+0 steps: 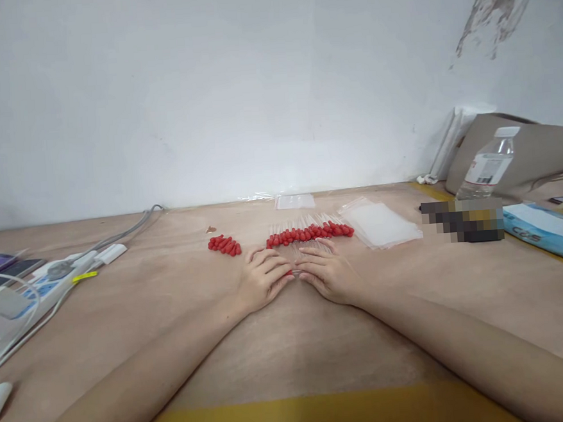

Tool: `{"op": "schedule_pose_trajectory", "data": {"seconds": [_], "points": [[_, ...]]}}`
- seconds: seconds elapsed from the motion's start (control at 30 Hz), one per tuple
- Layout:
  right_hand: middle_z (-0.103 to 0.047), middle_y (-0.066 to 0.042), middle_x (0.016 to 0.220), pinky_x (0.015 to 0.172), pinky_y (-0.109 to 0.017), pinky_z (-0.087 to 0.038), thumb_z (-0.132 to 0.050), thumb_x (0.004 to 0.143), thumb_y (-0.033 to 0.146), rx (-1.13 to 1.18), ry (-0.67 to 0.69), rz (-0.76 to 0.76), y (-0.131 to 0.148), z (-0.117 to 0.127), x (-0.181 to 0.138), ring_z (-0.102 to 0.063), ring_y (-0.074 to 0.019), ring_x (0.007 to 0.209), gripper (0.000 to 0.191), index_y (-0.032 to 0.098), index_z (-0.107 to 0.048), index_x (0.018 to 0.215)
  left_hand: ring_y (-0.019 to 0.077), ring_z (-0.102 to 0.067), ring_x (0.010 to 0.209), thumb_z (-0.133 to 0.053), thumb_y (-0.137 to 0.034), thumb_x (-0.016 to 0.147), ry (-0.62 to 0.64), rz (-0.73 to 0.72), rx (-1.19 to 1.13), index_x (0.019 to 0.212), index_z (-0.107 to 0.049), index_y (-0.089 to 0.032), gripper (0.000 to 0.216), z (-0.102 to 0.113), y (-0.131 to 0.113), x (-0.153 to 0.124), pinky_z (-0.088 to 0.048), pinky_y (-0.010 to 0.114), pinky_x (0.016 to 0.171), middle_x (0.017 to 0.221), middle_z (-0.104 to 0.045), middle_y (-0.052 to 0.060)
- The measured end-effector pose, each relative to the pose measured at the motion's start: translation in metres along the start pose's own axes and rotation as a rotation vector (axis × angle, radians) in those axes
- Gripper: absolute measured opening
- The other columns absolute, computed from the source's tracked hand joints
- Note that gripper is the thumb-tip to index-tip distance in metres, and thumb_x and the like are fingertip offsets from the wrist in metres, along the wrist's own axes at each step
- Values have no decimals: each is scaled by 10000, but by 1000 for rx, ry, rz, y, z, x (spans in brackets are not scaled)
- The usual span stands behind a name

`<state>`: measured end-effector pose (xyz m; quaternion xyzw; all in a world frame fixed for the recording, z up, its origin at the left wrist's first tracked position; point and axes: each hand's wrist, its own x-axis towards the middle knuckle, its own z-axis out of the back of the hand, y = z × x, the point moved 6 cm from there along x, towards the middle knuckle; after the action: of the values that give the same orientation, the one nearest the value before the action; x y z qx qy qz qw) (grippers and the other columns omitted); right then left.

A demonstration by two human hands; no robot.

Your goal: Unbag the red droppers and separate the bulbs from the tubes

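My left hand (266, 279) is closed on a small red rubber bulb (290, 273), which shows at its fingertips. Facing it, my right hand (330, 273) pinches a thin clear dropper tube (297, 272) that meets the bulb between both hands. Whether the tube sits inside the bulb cannot be made out. Just beyond my fingers lies a row of droppers (307, 233) with red bulbs, their clear tips pointing to the wall. Several loose clear tubes (308, 250) lie between my hands and that row. Loose red bulbs (224, 245) are heaped beyond my left hand.
Clear plastic bags (383, 224) lie right of the row, and a white sheet (295, 201) lies near the wall. Power strips and cables (50, 278) are at left. A water bottle (490, 164), a blue packet (543, 228) and a grey bag (542, 148) stand at right.
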<state>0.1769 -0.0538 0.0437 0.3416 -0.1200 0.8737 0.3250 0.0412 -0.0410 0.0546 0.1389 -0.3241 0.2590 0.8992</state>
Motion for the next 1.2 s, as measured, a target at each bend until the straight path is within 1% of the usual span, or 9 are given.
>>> {"op": "schedule_pose_trajectory", "data": {"seconds": [0.07, 0.17, 0.37, 0.57, 0.8, 0.9, 1.07, 1.13, 1.2], "points": [[-674, -23, 977, 1011, -478, -252, -459, 867, 272, 29, 0, -9, 1, -1, 1, -538, -189, 1070, 203, 230, -630, 968, 169, -553, 915, -520, -292, 824, -24, -19, 12, 876, -635, -247, 134, -1, -2, 1, -322, 385, 897, 904, -676, 3], [-682, -28, 940, 1025, -501, -247, -444, 872, 251, 92, -21, 5, 2, -4, 2, -557, -186, 1046, 207, 221, -629, 960, 168, -546, 911, -513, -269, 827, -32, -67, 27, 887, -616, -231, 124, 0, -6, 1, -311, 386, 902, 908, -672, -3], [-686, -68, 814, 1017, -456, -336, -415, 870, 183, 170, -102, 92, 6, -7, 1, -602, -172, 965, 219, 157, -628, 826, 176, -526, 905, -430, -280, 867, 118, -41, 42, 816, -590, -206, 184, -3, -7, 3, -243, 417, 942, 845, -652, 13], [-674, -93, 845, 1002, -418, -389, -413, 872, 171, 35, -69, 169, 14, -1, 0, -587, -185, 994, 204, 126, -611, 843, 157, -502, 814, -368, -306, 891, 240, 34, -38, 735, -551, -192, 266, -8, -5, 1, -234, 402, 919, 741, -600, 0], [-674, -100, 884, 968, -370, -442, -470, 844, 133, -103, -150, 310, 20, 5, -5, -569, -195, 1028, 149, 102, -615, 834, 146, -459, 793, -320, -285, 907, 314, 89, -181, 686, -518, -176, 316, -9, -5, -3, -248, 361, 873, 704, -566, -7], [-677, -90, 885, 961, -375, -451, -490, 834, 126, -138, -190, 358, 23, 9, -8, -566, -197, 1032, 129, 107, -617, 846, 142, -450, 800, -320, -280, 907, 323, 93, -197, 674, -505, -169, 318, -6, -7, -3, -239, 358, 877, 717, -560, -8], [-668, -96, 942, 969, -382, -444, -485, 825, 92, -136, -191, 393, 27, 14, -11, -543, -197, 1065, 144, 98, -612, 893, 144, -449, 803, -328, -266, 903, 326, 80, -197, 691, -493, -168, 286, -3, -11, -6, -245, 353, 865, 711, -555, -8], [-666, -93, 947, 963, -394, -443, -455, 835, 84, -120, -205, 399, 22, 16, -13, -531, -197, 1082, 171, 103, -610, 904, 144, -455, 773, -322, -265, 902, 322, 90, -193, 699, -489, -167, 280, -2, -6, -10, -264, 349, 838, 702, -551, -6], [-665, -91, 946, 936, -399, -453, -432, 847, 95, -107, -232, 331, 9, 19, -17, -538, -194, 1069, 191, 118, -612, 906, 141, -452, 707, -301, -275, 903, 293, 155, -176, 673, -470, -163, 306, 0, 6, -15, -299, 330, 773, 661, -524, -2]]}}
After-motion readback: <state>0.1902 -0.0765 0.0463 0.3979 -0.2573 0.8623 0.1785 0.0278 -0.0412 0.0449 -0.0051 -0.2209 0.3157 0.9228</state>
